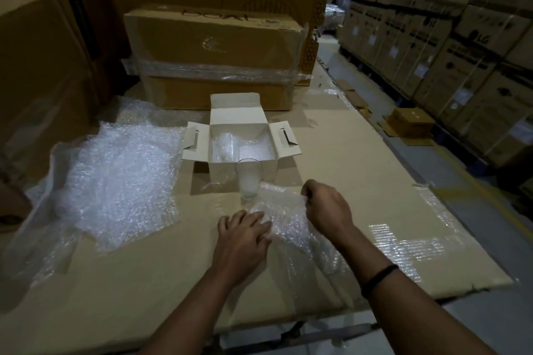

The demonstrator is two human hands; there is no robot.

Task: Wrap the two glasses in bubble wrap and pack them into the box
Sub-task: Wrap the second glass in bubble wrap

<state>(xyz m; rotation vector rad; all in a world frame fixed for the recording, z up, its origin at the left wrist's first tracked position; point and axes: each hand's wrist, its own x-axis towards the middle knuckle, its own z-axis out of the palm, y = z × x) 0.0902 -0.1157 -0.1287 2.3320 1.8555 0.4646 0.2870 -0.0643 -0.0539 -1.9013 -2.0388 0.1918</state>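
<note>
Nearest, the left grip (pixel 245 235) lies flat with its fingers spread, pressing the near-left edge of a bubble wrap sheet (pixel 285 210) onto the cardboard-covered bench (pixel 144 282). Just right of it and slightly beyond, the right grip (pixel 326 204) is closed in a pinch on the sheet's far edge, the thumb and curled fingers raising that edge a little off the bench. The sheet spans the space between the two grips and runs back under the right forearm.

Key relation: the unwrapped glass (pixel 249 181) stands upright, mouth up, just beyond the sheet's far-left corner; whether it touches the sheet cannot be told. It lies straight ahead of the left grip's fingertips and to the left of the right grip's pinch, so the left grip is the nearer. Its long axis is vertical. Rolling it up would seem to need the glass tipped over and laid across the sheet.

Beyond the glass, the box (pixel 235 109) stands open with its flaps spread. It holds a pale bubble-wrapped shape, probably the other glass, though this is uncertain. Well to the left of both grips lies a loose heap of spare bubble wrap (pixel 121 181). Behind the box stands a large taped carton (pixel 213 37).
</note>
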